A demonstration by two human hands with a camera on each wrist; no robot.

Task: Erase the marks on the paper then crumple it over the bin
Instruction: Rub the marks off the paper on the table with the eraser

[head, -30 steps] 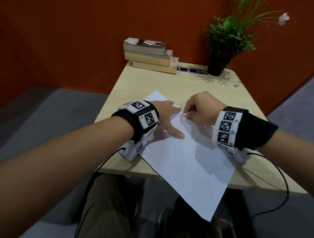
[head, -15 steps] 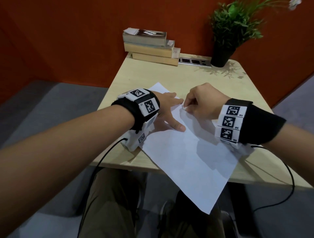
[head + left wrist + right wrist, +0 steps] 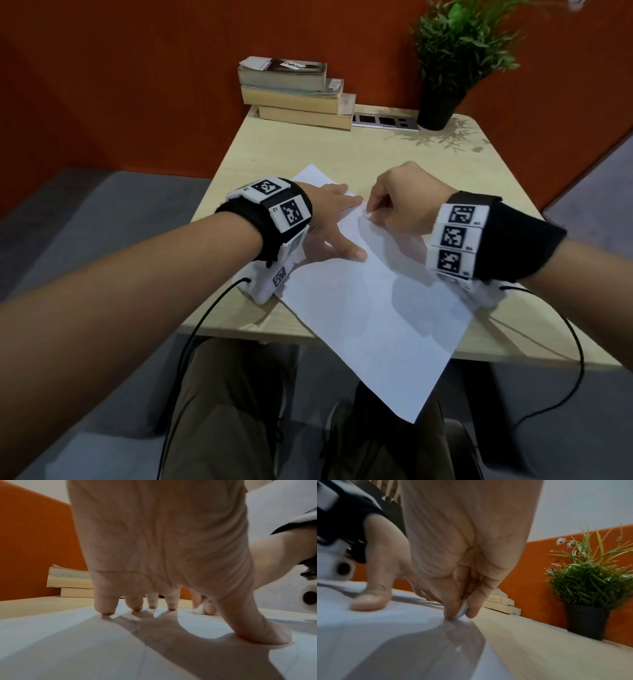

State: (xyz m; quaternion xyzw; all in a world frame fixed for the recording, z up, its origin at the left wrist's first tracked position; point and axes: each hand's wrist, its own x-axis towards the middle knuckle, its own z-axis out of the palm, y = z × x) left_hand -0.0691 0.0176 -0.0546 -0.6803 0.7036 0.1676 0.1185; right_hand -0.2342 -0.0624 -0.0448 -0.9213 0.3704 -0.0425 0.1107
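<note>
Paper (image 3: 370, 308): one white sheet, lying flat and askew on the table (image 3: 308, 154), its near corner overhanging the front edge above the person's lap; faint pencil lines show on it in the left wrist view

Left hand (image 3: 329, 222): spread flat, fingertips (image 3: 105, 609) and thumb pressing down on the far left part of the sheet, nothing held

Right hand (image 3: 400, 202): fingers curled, thumb and forefinger pinching a small white eraser (image 3: 463, 610) whose tip touches the paper close to its far right edge, just beside the left hand's fingers

Books (image 3: 294, 92): three stacked at the far edge of the table against the orange wall (image 3: 137, 68)

Socket strip (image 3: 385, 121): lying flat between the books and the plant

Potted plant (image 3: 452, 58): green, in a black pot, at the far right corner (small pale flowers visible in the right wrist view)

Wrist bands: black, with white marker blocks, one on each wrist; thin black cables hang from both

Bin: no view shows it
</note>
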